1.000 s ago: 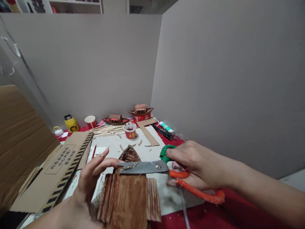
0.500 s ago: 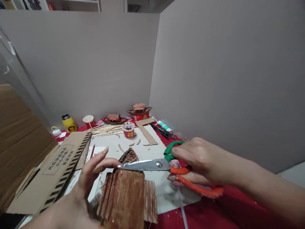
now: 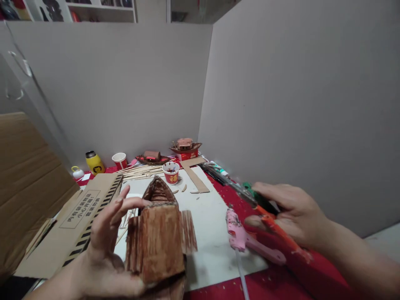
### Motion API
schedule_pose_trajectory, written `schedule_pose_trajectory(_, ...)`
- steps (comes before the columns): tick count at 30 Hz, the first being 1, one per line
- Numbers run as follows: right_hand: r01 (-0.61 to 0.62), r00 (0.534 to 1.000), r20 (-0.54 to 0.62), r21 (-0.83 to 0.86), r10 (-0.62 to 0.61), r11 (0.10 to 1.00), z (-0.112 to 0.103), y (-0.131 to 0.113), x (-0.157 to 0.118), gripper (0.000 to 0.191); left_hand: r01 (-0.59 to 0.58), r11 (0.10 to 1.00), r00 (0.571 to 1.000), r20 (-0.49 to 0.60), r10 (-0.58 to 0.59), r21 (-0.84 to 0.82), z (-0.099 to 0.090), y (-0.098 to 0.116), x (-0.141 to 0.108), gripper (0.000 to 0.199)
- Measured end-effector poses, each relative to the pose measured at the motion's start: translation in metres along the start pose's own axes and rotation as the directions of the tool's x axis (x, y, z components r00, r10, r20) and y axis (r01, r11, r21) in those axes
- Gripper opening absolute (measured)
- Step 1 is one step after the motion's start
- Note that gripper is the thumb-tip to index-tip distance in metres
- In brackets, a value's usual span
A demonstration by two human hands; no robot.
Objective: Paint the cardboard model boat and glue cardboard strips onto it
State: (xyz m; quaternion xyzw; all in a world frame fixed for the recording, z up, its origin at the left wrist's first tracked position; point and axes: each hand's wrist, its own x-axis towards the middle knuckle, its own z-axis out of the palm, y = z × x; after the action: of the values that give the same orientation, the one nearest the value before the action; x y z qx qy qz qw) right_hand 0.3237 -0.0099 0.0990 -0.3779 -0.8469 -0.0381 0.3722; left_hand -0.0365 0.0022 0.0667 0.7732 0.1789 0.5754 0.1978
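Observation:
My left hand (image 3: 109, 246) grips a brown model boat (image 3: 162, 241) along its left side, fingers at the front edge of the roof and thumb near its back end. The pointed bow (image 3: 158, 191) faces away from me, and a ridged side flap (image 3: 188, 231) sticks out on the right. In my right hand (image 3: 290, 212) are scissors (image 3: 240, 189) with green and orange handles, blurred by motion, their blades pointing up and left, apart from the boat. A pink glue gun (image 3: 239, 237) lies on the white board below the scissors.
Cardboard (image 3: 84, 212) with printed text lies at the left. Two finished model boats (image 3: 152, 157) stand at the back near a paint-stained paper cup (image 3: 171, 173), thin wooden sticks (image 3: 137, 171) and a yellow bottle (image 3: 94, 163). Grey panels (image 3: 300, 104) close off the back and right.
The scissors have moved right, away from the roof's front edge, and turned. My left hand has tilted the boat, so the bow shows more. The glue gun is now uncovered.

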Motion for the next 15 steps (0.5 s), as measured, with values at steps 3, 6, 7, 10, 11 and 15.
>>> schedule_pose_trajectory(3, -0.073, 0.996, 0.055, 0.027, 0.072, 0.997, 0.001, -0.003, -0.014, 0.033, -0.056, 0.996, 0.998, -0.039, 0.059, 0.064, -0.003, -0.01, 0.006, 0.125)
schedule_pose_trajectory(6, -0.09, 0.946, 0.314, 0.017, 0.08, 0.996, 0.005, -0.016, -0.024, 0.034, -0.081, 0.992, 0.994, -0.065, 0.087, 0.095, -0.006, -0.019, 0.013, 0.122)
schedule_pose_trajectory(7, -0.096, 0.904, 0.419, 0.008, 0.084, 0.995, 0.007, -0.021, -0.026, 0.031, -0.095, 0.99, 0.992, -0.07, 0.102, 0.102, -0.006, -0.022, 0.014, 0.12)
schedule_pose_trajectory(10, -0.107, 0.796, 0.599, -0.004, 0.088, 0.994, 0.017, -0.038, -0.03, 0.024, -0.122, 0.986, 0.988, -0.082, 0.132, 0.117, -0.006, -0.027, 0.018, 0.116)
schedule_pose_trajectory(11, -0.11, 0.771, 0.631, 0.004, 0.083, 0.994, 0.021, -0.042, -0.03, 0.023, -0.126, 0.985, 0.987, -0.084, 0.136, 0.118, -0.006, -0.027, 0.018, 0.115)
schedule_pose_trajectory(15, -0.096, 0.713, 0.701, 0.075, 0.016, 0.993, 0.038, -0.05, -0.025, 0.015, -0.192, 0.965, 0.969, -0.12, 0.216, 0.181, -0.007, -0.025, 0.021, 0.123)
